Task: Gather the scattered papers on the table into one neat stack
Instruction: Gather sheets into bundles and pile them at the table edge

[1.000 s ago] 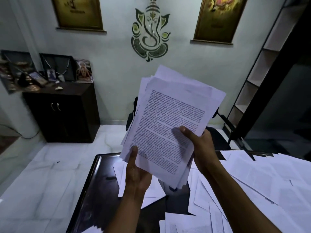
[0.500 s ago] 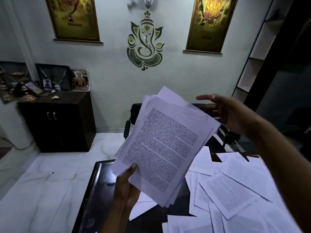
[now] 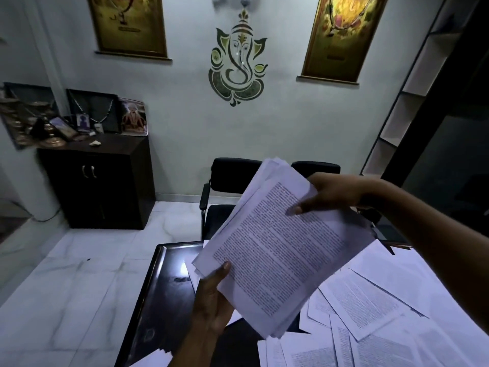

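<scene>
I hold a thick bundle of printed papers (image 3: 277, 247) tilted in the air above the dark glossy table (image 3: 161, 295). My left hand (image 3: 211, 303) grips the bundle's lower left corner, thumb on the top sheet. My right hand (image 3: 330, 193) holds the upper right edge, its thumb pressed onto the printed face and its fingers behind. The sheets in the bundle are unevenly aligned. Several loose printed sheets (image 3: 362, 305) lie scattered and overlapping on the table's right half.
Two black office chairs (image 3: 225, 197) stand at the table's far side. A dark cabinet (image 3: 98, 186) with framed pictures stands at the left wall. A shelf unit (image 3: 404, 115) rises at the right. A few sheets (image 3: 156, 358) poke out at the table's near left edge.
My right hand, lifted off the bundle half a second ago, has come back and taken hold of its upper right edge. The bundle has swung to a flatter tilt.
</scene>
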{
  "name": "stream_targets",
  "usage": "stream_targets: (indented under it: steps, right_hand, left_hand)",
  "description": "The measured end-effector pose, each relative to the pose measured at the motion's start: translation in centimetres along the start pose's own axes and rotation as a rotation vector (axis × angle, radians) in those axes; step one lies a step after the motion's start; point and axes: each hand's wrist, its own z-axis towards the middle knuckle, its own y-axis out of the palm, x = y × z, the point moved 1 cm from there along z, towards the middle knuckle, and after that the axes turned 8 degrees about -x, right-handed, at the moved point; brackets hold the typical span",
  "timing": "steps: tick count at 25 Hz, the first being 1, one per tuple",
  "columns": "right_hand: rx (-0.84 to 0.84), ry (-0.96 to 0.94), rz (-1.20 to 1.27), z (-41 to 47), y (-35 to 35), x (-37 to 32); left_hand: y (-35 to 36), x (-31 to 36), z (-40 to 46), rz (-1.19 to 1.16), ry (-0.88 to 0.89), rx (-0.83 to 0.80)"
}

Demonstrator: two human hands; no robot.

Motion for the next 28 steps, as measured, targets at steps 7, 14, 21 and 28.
stream_targets:
  steps: [7,14,21,28]
  right_hand:
    - [0.188,-0.314,1.197,-1.0,6.7,3.0]
    - [0.728,-0.079,1.142,2.7,14.8,2.6]
    - [0.440,-0.033,1.233,3.5,16.5,2.7]
    - [0.237,0.129,1.336,7.8,27.3,1.0]
  left_hand:
    - [-0.5,1.2,1.1,-0.070,0.077,0.088]
    - [2.5,3.7,1.0,0.153,0.049,0.077]
    - [2.3,9.8,1.9,0.997,-0.248,-0.022]
    - [-6.8,9.0,-3.6,0.985,-0.257,0.175]
